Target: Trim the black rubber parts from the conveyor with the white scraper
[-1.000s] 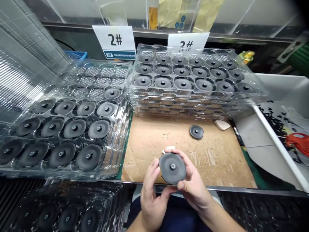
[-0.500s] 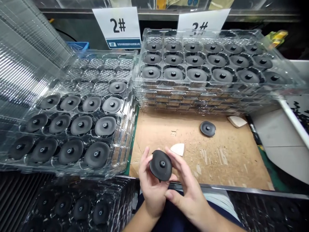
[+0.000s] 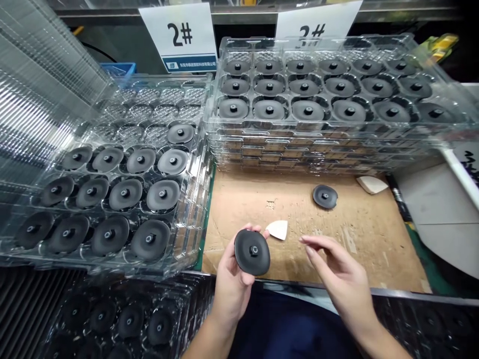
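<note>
Left of the left hand [image 3: 232, 291], a clear tray [image 3: 194, 209] holds thirteen black discs [image 3: 125, 194]. That hand cradles one round disc [image 3: 252, 252], hub up. Just right lies a white wedge [image 3: 277, 229]; the right hand [image 3: 340, 274] is open, empty, nearest it, with one loose disc [image 3: 325, 196] and a second wedge [image 3: 371, 184] farther ahead.

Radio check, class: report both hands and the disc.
Left hand holding dark round disc. Right hand open, empty, over the cardboard. White triangular scrap just beyond the disc.
</note>
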Motion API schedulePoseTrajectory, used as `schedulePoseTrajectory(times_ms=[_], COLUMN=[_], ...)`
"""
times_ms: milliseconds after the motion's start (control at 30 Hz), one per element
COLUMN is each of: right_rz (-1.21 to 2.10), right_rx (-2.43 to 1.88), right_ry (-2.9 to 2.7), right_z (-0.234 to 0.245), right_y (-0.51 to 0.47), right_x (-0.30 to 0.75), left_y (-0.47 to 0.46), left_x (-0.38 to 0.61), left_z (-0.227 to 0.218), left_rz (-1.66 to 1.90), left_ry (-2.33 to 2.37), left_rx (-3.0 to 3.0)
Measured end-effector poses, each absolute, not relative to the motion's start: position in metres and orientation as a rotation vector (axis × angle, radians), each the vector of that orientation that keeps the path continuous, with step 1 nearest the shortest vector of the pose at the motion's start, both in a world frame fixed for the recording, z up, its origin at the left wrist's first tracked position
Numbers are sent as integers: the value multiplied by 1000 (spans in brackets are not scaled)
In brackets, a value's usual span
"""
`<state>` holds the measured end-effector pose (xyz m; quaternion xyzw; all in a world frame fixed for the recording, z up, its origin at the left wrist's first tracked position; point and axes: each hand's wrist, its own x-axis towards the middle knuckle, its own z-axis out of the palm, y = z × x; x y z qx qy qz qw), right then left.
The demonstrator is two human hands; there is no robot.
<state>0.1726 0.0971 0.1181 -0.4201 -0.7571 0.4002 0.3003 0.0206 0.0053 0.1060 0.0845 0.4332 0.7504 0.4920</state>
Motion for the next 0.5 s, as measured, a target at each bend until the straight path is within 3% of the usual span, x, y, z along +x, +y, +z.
schedulePoseTrajectory(times_ms=[300, 500], right_rz=[1022, 1066], right_rx=[-1112, -872], right_ry=[-2345, -2471], right_z=[66, 66], right_y=[124, 115], right_x=[141, 147], left_y=[4, 5], left_x=[15, 14], left_z=[122, 125], left_rz=[1758, 1764], left_ry=[827, 845], left_rx=[-61, -182])
